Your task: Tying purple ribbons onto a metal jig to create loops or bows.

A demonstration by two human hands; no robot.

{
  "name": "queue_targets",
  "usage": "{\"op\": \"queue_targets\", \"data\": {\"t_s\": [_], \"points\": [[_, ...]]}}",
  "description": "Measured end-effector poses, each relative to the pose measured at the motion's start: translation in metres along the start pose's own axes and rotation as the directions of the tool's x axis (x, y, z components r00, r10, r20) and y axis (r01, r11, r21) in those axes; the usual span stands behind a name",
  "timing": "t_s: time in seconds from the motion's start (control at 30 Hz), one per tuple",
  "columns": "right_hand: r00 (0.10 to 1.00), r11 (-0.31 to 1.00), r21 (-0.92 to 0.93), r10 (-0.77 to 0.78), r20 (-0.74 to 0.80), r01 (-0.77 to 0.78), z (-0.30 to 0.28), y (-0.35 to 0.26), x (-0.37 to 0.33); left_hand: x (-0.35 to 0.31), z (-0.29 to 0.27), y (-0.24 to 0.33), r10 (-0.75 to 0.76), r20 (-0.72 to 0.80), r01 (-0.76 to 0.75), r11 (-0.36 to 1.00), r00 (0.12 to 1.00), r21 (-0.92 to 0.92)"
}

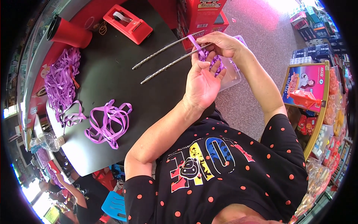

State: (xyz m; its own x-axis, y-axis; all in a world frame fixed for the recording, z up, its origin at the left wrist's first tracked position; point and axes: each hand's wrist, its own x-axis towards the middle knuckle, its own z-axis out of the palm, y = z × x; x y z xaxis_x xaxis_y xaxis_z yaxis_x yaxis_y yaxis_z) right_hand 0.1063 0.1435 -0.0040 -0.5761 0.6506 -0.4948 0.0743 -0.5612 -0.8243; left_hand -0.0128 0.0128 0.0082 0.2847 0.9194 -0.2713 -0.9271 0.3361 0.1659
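Two twisted metal rods [164, 69] lie side by side over the dark table, a purple ribbon [196, 45] looped across them near their right ends. My right hand [223, 43] reaches over from the right, its thumb and fingers closed on the ribbon at the rods. Below it, my left hand [203, 86] is turned palm up with its fingers apart, the index finger against the ribbon and lower rod. Behind my fingers, a clear plastic box [234, 79] holds purple ribbon pieces [218, 66]. The right ends of the rods are partly hidden by my hands.
Loose purple ribbon [110, 125] lies on the dark table [149, 100], with a larger tangled heap [61, 80] at its left edge. Farther back are a red tape dispenser [128, 24], a red cup [71, 33] and red boxes [197, 16]. A blue stool [115, 206] stands lower left.
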Motion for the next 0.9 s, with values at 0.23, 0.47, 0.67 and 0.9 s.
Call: {"op": "queue_targets", "data": {"t_s": [0.23, 0.47, 0.67, 0.9], "points": [[1.0, 0.998, -0.067, -0.013, -0.027, 0.011, -0.002, -0.003, -0.001, -0.002, -0.001, 0.002, -0.032, 0.011, 0.032, 0.999, 0.999, 0.01], [0.992, 0.98, -0.19, -0.084, -0.099, 0.064, 0.003, -0.007, -0.004, -0.001, -0.003, 0.003, -0.046, 0.031, 0.046, 0.999, 0.998, 0.018], [0.984, 0.987, -0.125, -0.12, -0.131, 0.104, -0.004, -0.006, -0.008, -0.002, -0.003, 0.003, -0.039, 0.033, 0.037, 0.999, 0.999, 0.038], [0.996, 0.987, -0.139, -0.086, -0.033, 0.081, -0.012, 0.001, 0.005, -0.002, -0.003, 0.005, -0.044, 0.031, 0.043, 0.999, 0.999, 0.025]]}}
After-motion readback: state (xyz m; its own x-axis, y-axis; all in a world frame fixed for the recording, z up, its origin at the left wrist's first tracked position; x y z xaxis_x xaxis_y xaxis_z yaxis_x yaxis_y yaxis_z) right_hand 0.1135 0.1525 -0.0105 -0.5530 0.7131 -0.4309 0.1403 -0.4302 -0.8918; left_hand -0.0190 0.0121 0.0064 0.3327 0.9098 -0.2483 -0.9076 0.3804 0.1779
